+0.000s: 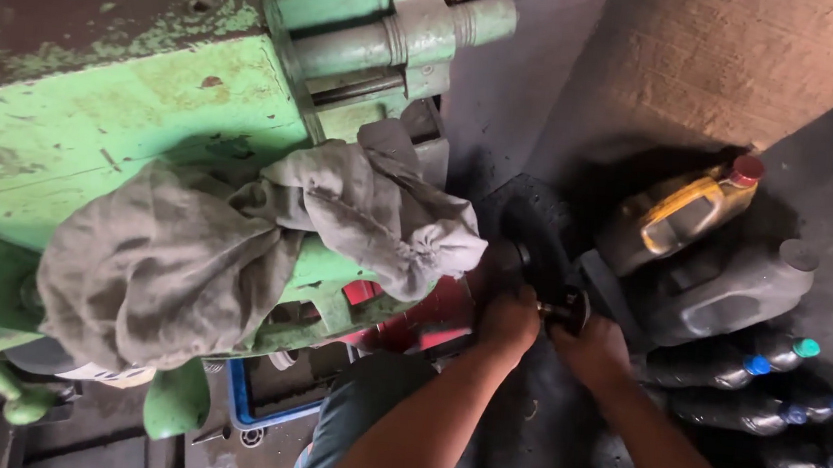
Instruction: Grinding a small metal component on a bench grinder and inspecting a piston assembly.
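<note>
Head view: a worn green machine [94, 126], draped with a grey rag [235, 238], is seen left above a dark oily floor [529, 445]. A small dark round part [568, 309], near centre, is gripped by the left hand [509, 322] and right hand [592, 352]. Bottles [733, 292] lie right; the part's details are lost in shadow.

This is a machine workshop. A heavy green-painted machine [94, 126] with chipped, stained paint and a steel shaft [404, 37] fills the left side, and a grimy grey rag [235, 238] is draped over its edge. The concrete floor [753, 63] is dark with oil. Along it lie greasy oil jugs [723, 291] and a row of dirty bottles with blue and green caps [775, 381].
</note>
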